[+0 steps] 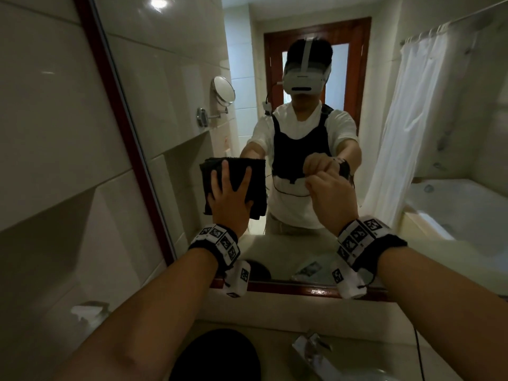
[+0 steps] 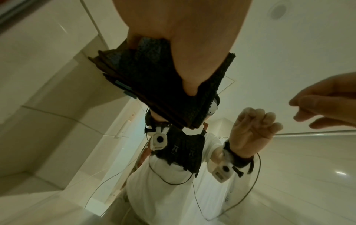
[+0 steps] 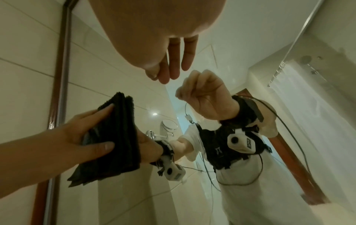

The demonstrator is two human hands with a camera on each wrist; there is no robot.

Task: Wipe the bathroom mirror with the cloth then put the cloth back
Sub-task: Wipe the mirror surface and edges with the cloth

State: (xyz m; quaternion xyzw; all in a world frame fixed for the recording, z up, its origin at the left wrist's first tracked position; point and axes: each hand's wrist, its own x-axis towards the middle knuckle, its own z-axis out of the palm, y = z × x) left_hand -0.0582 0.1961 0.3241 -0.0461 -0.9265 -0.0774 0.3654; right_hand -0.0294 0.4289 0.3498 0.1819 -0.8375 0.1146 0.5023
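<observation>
While the folded dark cloth (image 1: 233, 185) lies flat against the mirror (image 1: 316, 251), the left hand (image 1: 229, 199) presses it with spread fingers; the right hand (image 1: 331, 193) hangs loosely curled, empty; with weak pressure the cloth could slide down to the worktop (image 1: 275, 317).

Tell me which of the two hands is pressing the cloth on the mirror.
The left hand, fingers spread flat over the dark cloth; the right hand is loosely curled, holding nothing.
</observation>
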